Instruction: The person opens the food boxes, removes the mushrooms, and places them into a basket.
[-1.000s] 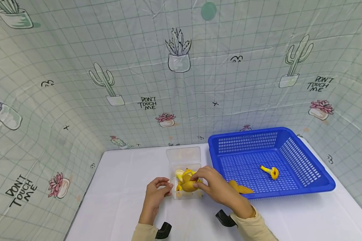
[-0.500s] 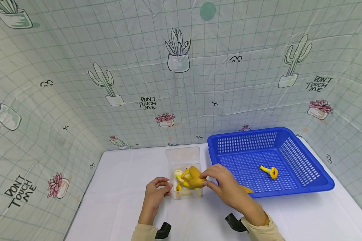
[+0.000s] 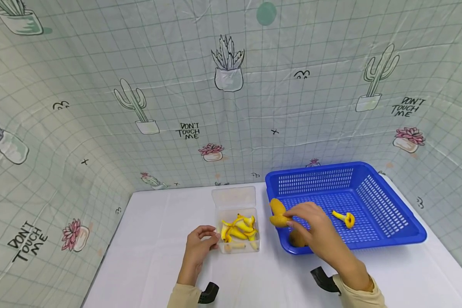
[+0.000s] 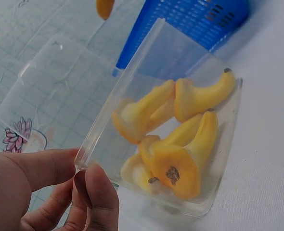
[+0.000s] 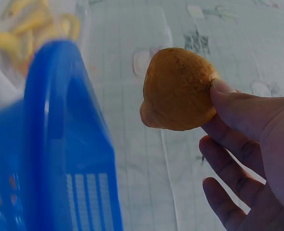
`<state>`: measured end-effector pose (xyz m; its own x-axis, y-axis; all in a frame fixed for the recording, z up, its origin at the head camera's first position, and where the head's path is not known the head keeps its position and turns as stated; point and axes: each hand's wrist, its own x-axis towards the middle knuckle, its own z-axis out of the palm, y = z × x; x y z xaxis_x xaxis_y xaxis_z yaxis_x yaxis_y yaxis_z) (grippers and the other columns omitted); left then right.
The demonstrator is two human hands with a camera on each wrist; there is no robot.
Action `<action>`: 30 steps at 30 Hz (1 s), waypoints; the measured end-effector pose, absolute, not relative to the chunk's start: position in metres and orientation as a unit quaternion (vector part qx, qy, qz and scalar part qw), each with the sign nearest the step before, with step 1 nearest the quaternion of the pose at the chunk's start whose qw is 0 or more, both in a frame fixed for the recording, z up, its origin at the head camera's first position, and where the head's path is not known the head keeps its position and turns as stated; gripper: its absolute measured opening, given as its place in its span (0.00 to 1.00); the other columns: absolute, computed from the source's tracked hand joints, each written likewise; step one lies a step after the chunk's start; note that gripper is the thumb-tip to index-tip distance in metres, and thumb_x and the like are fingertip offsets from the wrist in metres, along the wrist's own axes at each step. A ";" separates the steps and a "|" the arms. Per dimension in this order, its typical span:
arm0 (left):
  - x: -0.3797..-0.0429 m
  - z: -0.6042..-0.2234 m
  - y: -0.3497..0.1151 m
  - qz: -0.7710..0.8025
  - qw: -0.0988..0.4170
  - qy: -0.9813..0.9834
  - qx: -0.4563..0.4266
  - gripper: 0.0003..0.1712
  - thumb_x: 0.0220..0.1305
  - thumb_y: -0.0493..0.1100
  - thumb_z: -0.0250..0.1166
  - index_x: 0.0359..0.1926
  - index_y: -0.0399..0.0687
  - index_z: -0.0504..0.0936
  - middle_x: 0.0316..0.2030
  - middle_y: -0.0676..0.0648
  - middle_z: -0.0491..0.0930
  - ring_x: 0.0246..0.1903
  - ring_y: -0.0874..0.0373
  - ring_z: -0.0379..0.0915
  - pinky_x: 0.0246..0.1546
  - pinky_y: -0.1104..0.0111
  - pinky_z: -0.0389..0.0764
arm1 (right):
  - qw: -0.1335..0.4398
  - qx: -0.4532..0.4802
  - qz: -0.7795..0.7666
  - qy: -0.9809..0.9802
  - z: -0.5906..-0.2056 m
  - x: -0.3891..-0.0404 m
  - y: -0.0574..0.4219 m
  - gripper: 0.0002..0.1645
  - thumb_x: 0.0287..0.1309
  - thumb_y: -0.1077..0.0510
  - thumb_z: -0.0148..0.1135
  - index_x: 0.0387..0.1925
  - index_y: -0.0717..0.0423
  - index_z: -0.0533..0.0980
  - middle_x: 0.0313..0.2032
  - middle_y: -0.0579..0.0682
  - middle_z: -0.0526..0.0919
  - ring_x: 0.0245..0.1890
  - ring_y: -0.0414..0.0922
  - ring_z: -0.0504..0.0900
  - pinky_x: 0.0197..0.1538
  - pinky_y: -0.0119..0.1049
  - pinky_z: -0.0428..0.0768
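My left hand (image 3: 201,244) pinches the near left edge of a clear plastic box (image 4: 96,125) between thumb and fingers. Inside lie several yellow trumpet-shaped mushrooms (image 3: 236,231), some with dark stem ends. The box's lid (image 3: 235,197) is flipped back away from me. Over the left rim of the blue basket (image 3: 369,244), my right hand (image 3: 317,226) holds a lobed yellow-brown piece of ginger (image 5: 178,89) by one end, thumb against fingertips. Its lobes point left, towards the box.
In the basket's near left corner sits another yellow-brown piece (image 3: 297,239), partly hidden by the right hand. A single yellow mushroom (image 3: 349,220) lies on the basket floor. A grid-patterned cloth (image 3: 231,111) hangs behind the white table (image 3: 158,226).
My right hand has lifted the ginger out of the box and carried it right to the basket's rim. The mushrooms beneath it now show. The left hand stays at the box.
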<state>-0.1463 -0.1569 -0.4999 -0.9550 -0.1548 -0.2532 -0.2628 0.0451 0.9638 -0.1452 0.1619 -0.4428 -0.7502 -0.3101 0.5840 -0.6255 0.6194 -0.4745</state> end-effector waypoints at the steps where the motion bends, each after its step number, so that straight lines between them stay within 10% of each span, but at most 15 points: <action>1: -0.146 -0.500 -0.157 0.675 0.040 0.722 -0.145 0.17 0.66 0.28 0.70 0.53 0.26 0.79 0.38 0.44 0.81 0.27 0.61 0.77 0.29 0.74 0.85 | 0.235 0.267 0.342 -0.870 -0.442 -0.146 0.166 0.19 0.52 0.73 0.77 0.43 0.53 0.87 0.42 0.42 0.89 0.46 0.46 0.82 0.53 0.35 0.78; 10: -0.150 -0.505 -0.159 0.675 0.043 0.723 -0.143 0.17 0.66 0.27 0.70 0.54 0.24 0.78 0.38 0.44 0.81 0.27 0.60 0.76 0.29 0.74 0.84 | 0.255 0.221 0.323 -0.884 -0.440 -0.148 0.197 0.18 0.53 0.73 0.76 0.43 0.55 0.87 0.42 0.48 0.89 0.46 0.50 0.81 0.54 0.28 0.72; 19: -0.145 -0.500 -0.158 0.677 0.038 0.721 -0.142 0.17 0.66 0.28 0.70 0.53 0.25 0.78 0.37 0.44 0.81 0.27 0.60 0.76 0.29 0.74 0.84 | 0.256 0.182 0.323 -0.893 -0.440 -0.150 0.210 0.19 0.55 0.76 0.74 0.46 0.59 0.86 0.45 0.56 0.89 0.52 0.58 0.80 0.54 0.55 0.76; 27: -0.147 -0.501 -0.157 0.675 0.040 0.722 -0.145 0.17 0.66 0.28 0.70 0.53 0.24 0.78 0.37 0.45 0.81 0.26 0.60 0.76 0.29 0.74 0.84 | 0.231 0.213 0.331 -0.890 -0.444 -0.149 0.192 0.18 0.57 0.74 0.74 0.47 0.56 0.86 0.47 0.51 0.88 0.51 0.52 0.80 0.56 0.33 0.74; 30: -0.148 -0.503 -0.158 0.675 0.043 0.721 -0.146 0.18 0.66 0.27 0.70 0.54 0.24 0.78 0.37 0.44 0.81 0.26 0.60 0.76 0.29 0.74 0.84 | 0.226 0.226 0.329 -0.889 -0.445 -0.149 0.180 0.19 0.56 0.72 0.76 0.47 0.54 0.87 0.47 0.49 0.88 0.50 0.52 0.82 0.55 0.39 0.80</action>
